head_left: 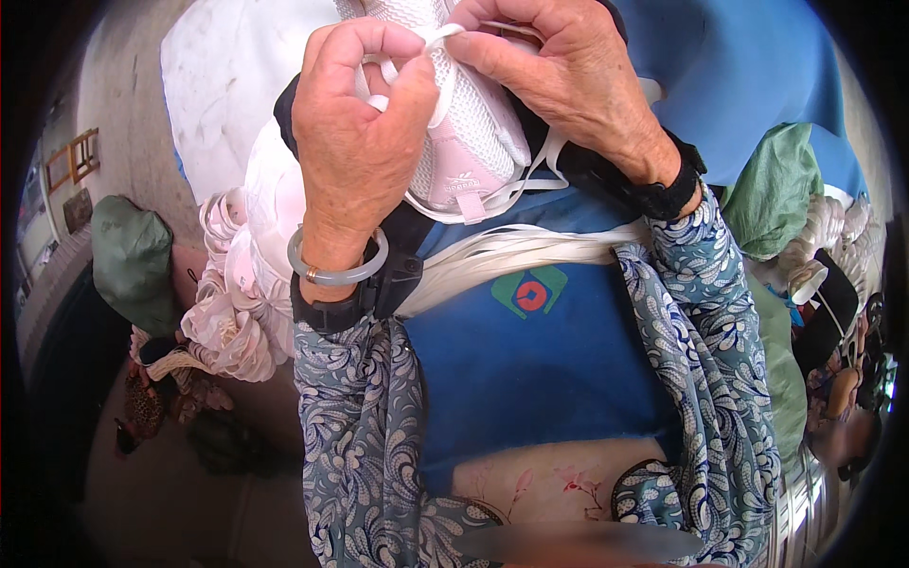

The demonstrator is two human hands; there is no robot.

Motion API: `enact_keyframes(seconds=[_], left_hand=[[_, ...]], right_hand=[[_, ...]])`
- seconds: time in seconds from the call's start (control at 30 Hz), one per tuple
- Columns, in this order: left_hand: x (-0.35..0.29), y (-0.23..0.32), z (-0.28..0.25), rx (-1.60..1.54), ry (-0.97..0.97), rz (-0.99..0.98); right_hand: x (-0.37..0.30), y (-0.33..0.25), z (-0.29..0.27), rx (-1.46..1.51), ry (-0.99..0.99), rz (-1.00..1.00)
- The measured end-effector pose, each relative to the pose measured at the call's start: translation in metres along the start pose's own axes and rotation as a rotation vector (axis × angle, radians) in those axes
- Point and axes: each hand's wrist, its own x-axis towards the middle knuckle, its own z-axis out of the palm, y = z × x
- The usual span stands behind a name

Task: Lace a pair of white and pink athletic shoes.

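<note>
A white and pale pink mesh shoe upper [459, 161] lies at the top middle with its pink heel tab toward me. Over its opening, my left hand [365, 118] pinches a flat white shoelace [437, 40] between thumb and forefinger; loops of it hang beside the fingers. My right hand [563, 85] grips the same lace from the other side, thumb against forefinger. The two sets of fingertips almost meet there. Below the upper, a bundle of loose white laces [530, 244] runs across the top of my blue apron [540, 379].
Stacked pink and white uppers [241, 317] sit at my left, near a dark green bag [133, 256]. At right are a green cloth bag [778, 189] and more pale uppers [833, 232]. A white sheet [213, 90] and a blue sheet [743, 76] spread at the far side.
</note>
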Motion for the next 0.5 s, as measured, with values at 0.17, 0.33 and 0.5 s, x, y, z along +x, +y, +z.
enact_keyframes(seconds=[0.17, 0.33, 0.5], left_hand=[[0.001, 0.011, 0.007, 0.209, 0.022, 0.085], [0.003, 0.013, 0.005, 0.287, -0.017, 0.108], [0.004, 0.007, 0.004, 0.289, -0.031, 0.116]], right_hand=[[0.002, 0.016, 0.006, 0.121, 0.13, -0.507], [-0.004, 0.0, -0.002, 0.092, 0.02, 0.016], [-0.002, 0.009, -0.002, 0.384, -0.061, 0.064]])
